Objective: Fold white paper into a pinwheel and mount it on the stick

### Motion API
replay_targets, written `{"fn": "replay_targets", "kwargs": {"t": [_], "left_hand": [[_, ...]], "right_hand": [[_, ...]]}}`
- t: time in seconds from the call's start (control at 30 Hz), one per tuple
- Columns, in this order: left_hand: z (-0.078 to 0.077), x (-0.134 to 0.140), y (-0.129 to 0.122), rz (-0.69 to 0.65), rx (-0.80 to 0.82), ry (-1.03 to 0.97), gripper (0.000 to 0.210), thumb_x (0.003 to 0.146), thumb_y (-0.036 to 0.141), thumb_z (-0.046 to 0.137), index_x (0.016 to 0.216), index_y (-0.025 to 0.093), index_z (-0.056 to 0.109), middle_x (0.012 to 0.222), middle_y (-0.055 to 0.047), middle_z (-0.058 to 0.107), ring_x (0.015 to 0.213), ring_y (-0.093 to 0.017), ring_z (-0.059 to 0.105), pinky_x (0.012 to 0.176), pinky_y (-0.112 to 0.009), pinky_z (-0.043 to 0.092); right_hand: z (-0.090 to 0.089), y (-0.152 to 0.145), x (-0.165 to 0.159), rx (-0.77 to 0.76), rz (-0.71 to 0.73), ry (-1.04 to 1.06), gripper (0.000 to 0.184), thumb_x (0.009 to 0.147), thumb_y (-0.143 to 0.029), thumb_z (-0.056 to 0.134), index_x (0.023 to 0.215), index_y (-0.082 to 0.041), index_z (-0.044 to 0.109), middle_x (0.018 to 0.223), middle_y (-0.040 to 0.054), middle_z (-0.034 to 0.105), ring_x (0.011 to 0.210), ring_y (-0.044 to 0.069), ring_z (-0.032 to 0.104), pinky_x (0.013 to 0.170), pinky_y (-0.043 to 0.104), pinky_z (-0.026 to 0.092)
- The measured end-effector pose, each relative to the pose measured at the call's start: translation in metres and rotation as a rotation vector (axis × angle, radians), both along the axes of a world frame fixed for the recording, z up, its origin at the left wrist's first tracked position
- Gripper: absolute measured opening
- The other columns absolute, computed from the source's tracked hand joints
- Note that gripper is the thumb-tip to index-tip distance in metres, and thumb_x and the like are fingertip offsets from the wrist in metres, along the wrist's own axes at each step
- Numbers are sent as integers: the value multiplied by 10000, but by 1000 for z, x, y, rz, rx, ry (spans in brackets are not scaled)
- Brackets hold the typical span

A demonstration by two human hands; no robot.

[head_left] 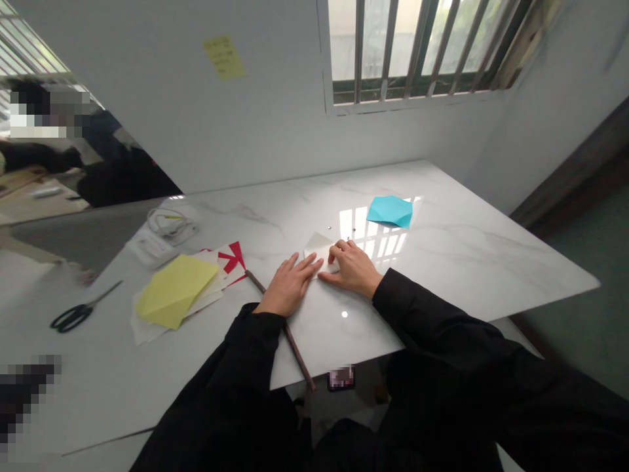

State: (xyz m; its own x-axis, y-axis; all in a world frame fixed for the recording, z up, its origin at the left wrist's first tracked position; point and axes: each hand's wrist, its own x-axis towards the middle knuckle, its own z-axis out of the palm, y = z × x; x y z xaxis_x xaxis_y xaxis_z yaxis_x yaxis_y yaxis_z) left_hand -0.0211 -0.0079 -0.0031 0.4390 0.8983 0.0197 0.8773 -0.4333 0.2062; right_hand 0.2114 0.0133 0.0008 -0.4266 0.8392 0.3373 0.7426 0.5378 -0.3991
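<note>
Lying far left of the left hand (pixel 285 286), one pair of scissors (pixel 73 317) points its blades away from the wearer and rightward. Beyond and left of that hand: one clear case (pixel 147 252) with a cable (pixel 171 231); whether the cable is inside cannot be told. Nearer the hand: one yellow sheet (pixel 179 292) over white sheets (pixel 142 332), number hidden by overlap, and red paper (pixel 238 253). One stick (pixel 297 354) passes beneath the left wrist. The left hand is flat, fingers extended, at the left edge of one piece, the white paper (pixel 317 241), located between both hands. Its visible corner points away from the wearer; its long axis is covered. The right hand (pixel 351 269), fingers curled, covers the right part; grip unclear. One blue sheet (pixel 392 211) lies beyond and right of that hand.
</note>
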Motion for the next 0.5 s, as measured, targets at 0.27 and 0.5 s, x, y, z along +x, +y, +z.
{"fn": "replay_targets", "kwargs": {"t": [0.27, 0.5], "left_hand": [[-3, -3, 3, -7, 25, -2, 496, 1165, 371, 409, 1634, 375, 573, 1767, 18, 458, 1677, -367, 330, 1328, -626, 334], [-5, -4, 3, -12, 41, 7, 504, 1159, 343, 423, 1644, 355, 561, 1767, 7, 462, 1677, -364, 328, 1330, -615, 331]], "right_hand": [[7, -9, -13, -21, -145, -39, 458, 1014, -645, 676, 988, -188, 697, 1131, 144, 692, 1113, 336, 602, 940, 456, 502], [3, -10, -15, -20, -109, -43, 287, 1009, -476, 701, 1017, -190, 686, 1149, 148, 684, 1113, 335, 585, 940, 463, 501]]}}
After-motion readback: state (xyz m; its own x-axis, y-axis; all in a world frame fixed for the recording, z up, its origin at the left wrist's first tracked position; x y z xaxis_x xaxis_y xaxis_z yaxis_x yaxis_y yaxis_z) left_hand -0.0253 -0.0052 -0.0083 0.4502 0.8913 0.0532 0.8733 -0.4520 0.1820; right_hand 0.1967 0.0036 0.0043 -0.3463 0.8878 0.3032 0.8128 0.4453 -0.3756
